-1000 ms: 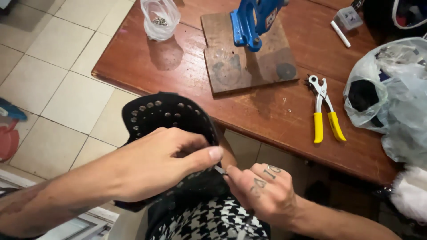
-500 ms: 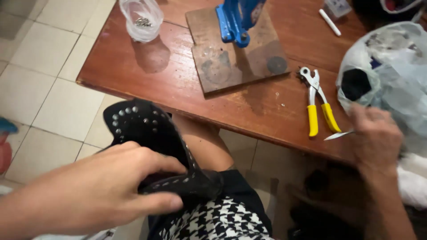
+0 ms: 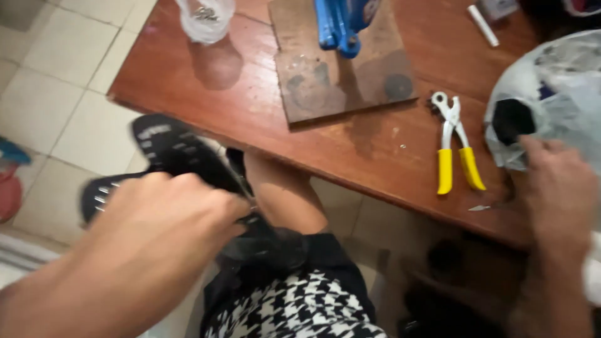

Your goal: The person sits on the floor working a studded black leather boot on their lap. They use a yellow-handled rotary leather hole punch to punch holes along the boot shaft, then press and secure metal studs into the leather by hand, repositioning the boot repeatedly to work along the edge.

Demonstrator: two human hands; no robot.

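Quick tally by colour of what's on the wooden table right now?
Yellow-handled pliers: 1
Blue press tool: 1
Clear plastic cup: 1
White stick: 1
Pale plastic bag: 1
Brown wooden board: 1
Total: 6

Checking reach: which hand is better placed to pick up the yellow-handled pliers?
Right, probably. The right hand rests at the table edge beside the pliers; the left hand is off the table, gripping the black studded piece.

Setting: small home craft workshop. Evidence: worn wooden table on pale tiled floor, blue hand press on wooden board, yellow-handled punch pliers, clear cup of metal fittings.
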